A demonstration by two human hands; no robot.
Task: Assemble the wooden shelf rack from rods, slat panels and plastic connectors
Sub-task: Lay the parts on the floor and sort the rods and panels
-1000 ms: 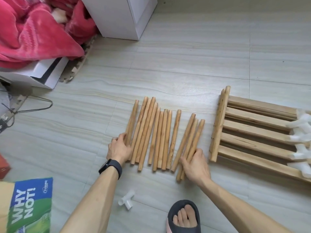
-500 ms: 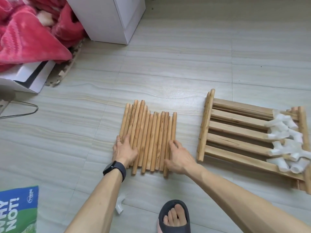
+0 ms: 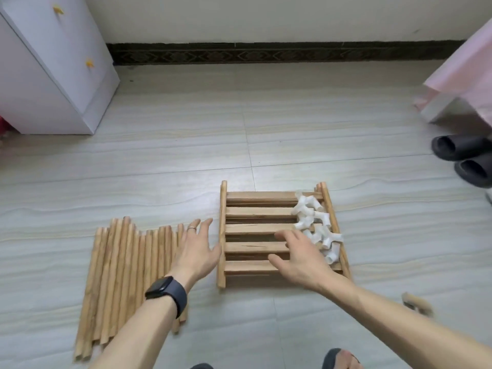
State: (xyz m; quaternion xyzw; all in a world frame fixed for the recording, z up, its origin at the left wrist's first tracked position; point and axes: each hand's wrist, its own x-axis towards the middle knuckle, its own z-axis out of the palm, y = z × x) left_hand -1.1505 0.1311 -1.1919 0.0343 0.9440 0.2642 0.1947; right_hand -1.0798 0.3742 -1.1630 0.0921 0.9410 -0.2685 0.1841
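The round light-wood rods (image 3: 125, 275) lie side by side on the grey tiled floor (image 3: 266, 145), left of the left hand (image 3: 197, 253), seemingly sorted for picking. Both hands are spread, holding nothing. The right hand (image 3: 300, 258) hovers over the stacked wooden slat panels (image 3: 253, 230); the white plastic connectors (image 3: 316, 225) are heaped just right of it.

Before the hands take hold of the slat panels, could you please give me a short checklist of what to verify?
1. Hands free: the left hand and right hand are open and hold nothing: ok.
2. Rods lie side by side on the floor, left of the panels: ok.
3. Slat panels lie flat: ok.
4. Panels free of loose parts: the plastic connectors are piled on their right side and would likely slide off if the panels were lifted: not ok.
5. All parts accounted for: a blurred wooden piece lies apart, right of the right arm: cannot tell.
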